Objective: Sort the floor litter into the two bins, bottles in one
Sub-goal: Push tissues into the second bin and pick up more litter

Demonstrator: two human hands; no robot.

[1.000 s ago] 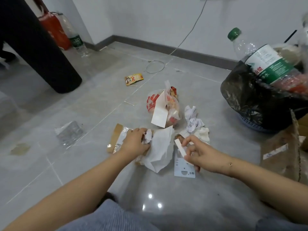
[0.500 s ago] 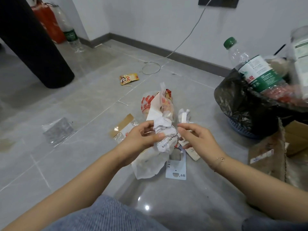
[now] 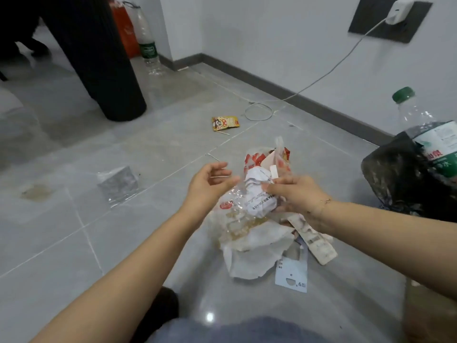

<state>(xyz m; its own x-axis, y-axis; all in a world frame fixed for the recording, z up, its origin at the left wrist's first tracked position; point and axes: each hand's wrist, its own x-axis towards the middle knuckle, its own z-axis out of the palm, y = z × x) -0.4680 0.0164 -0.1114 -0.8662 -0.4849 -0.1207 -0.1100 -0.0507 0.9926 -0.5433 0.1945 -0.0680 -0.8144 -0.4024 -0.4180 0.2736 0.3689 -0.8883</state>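
Observation:
My right hand [image 3: 294, 194] holds a bundle of crumpled paper and wrappers [image 3: 257, 196] lifted above the floor, fingers curled around it. Just left of the bundle, my left hand [image 3: 210, 184] hangs with fingers spread and relaxed, holding nothing. Below lie a greasy white paper [image 3: 252, 248], a white card [image 3: 293, 273] and a paper strip [image 3: 314, 241]. A red-and-white plastic bag [image 3: 257, 158] sits behind. A bin lined with a black bag [image 3: 400, 179] at the right holds a green-capped bottle [image 3: 430, 134].
A yellow snack wrapper [image 3: 225, 122] and a clear plastic wrapper [image 3: 118, 184] lie on the grey tiles. Another bottle [image 3: 148, 45] stands by the far wall next to an orange bag [image 3: 123, 28]. A black cylinder [image 3: 103, 58] stands at left. A white cable [image 3: 259, 112] trails from the socket.
Both hands lifted litter from the floor and brought it together. My left hand has since let go and spread apart from the bundle, which stays in my right hand.

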